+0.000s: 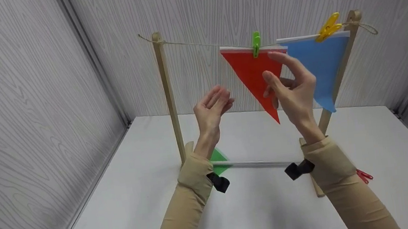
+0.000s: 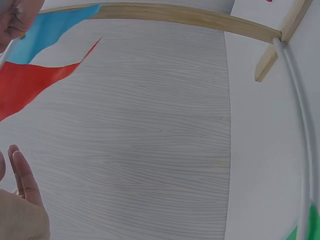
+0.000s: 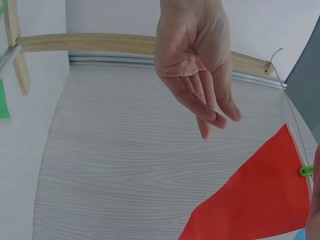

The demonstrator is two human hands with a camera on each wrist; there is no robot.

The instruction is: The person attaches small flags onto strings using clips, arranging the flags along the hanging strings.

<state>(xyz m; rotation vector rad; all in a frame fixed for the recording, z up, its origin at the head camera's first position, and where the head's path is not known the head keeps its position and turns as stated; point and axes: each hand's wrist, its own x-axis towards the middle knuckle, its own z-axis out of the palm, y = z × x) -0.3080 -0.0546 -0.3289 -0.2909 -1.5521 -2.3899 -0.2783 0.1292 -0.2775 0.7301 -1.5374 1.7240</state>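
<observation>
A red triangular pennant [image 1: 248, 69] hangs from a string [image 1: 196, 44], clipped by a green clothespin [image 1: 256, 43]. My right hand [image 1: 297, 88] is in front of the pennant's right side, thumb and index finger apart and nothing held between them. Left of the pennant, my left hand [image 1: 211, 108] is raised in the air with its fingers extended together and nothing in it. The right wrist view also shows this left hand [image 3: 195, 65] apart from the red cloth. Beside the red one hangs a blue pennant [image 1: 323, 66], held by yellow clothespins [image 1: 328, 30].
Two wooden posts [image 1: 167, 91] carry the string, joined low down by a white rod [image 1: 255, 163]. A green pennant [image 1: 220, 161] lies on the white table [image 1: 253, 208] near the left post, partly behind my sleeve. Red clothespins [image 1: 364, 176] lie by my right forearm.
</observation>
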